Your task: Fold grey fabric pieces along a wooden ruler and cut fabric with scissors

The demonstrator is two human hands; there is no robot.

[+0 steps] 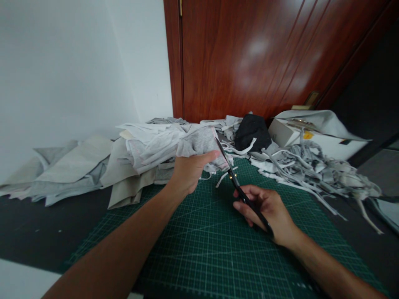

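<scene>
We present two bare forearms and two bare hands. Our left forearm (124, 236) is smooth in outline, broad at the lower edge of the view, and tapers evenly to a narrower wrist (174, 189). Our left hand (188, 172) shows a long, straight thumb (207, 158) with a rounded tip; its other fingers are largely hidden. Our right forearm (327, 257) is slender where visible, with a slim wrist (291, 236) that widens into the back of the hand. Our right hand (264, 207) shows slim, jointed fingers with rounded tips, partly covered. Fine surface detail on both hands is too small for us to resolve.
</scene>
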